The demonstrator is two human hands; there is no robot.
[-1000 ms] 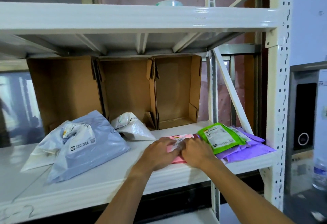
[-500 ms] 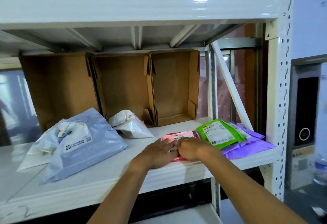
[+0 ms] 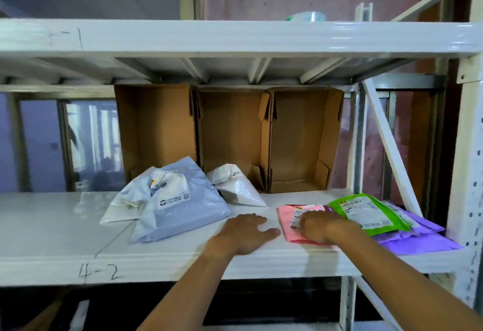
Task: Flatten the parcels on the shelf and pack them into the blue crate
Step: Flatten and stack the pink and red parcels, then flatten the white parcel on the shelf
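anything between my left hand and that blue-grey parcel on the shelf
Nothing visible: the left hand lies flat on bare shelf, and the blue-grey parcel sits just to its left with open shelf between them.

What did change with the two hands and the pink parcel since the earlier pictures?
The left hand slid left off the pink parcel and now lies flat on the bare shelf. The right hand still presses on the parcel. The other parcels have not moved.

We see a flat pink plastic mailer [image 3: 290,223] on the white metal shelf [image 3: 65,228], beside green [image 3: 366,213] and purple [image 3: 415,239] flat mailers; puffy grey-blue [image 3: 183,207] and white [image 3: 235,189] bags lie left.
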